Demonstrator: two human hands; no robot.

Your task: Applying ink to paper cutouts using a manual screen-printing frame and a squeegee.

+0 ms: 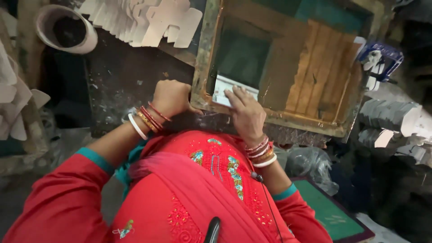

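a: which step does this look like?

b: the person seems to be placing a piece under a screen-printing frame. the wooden frame (204,58) sits tilted on the dark work table (121,76), and the left hand (171,96) is curled closed around the frame's near left corner, fingers wrapped on the wood, as if bracing or lifting it.

a: and the other hand?

b: the right hand (245,110) lies flat, fingers together and extended, pressing on a white card piece (221,90) that rests just inside the frame's near edge, below the greenish mesh (240,56). it holds nothing; it only presses down.

a: what does the next move call for?

b: as a judgement, squaring the card in its place, and the frame coming down flat without shifting the card, so a steady left hand matters.

a: what is hard to make out?

b: most of the card hides under the right hand and the frame rail, so its shape is unclear. whether the frame is raised off the table or resting on it cannot be told. the stack of white cutouts (144,20) is cut off at the top, the round tub (65,29) shows only a dark inside, and the things at the right edge blur together.
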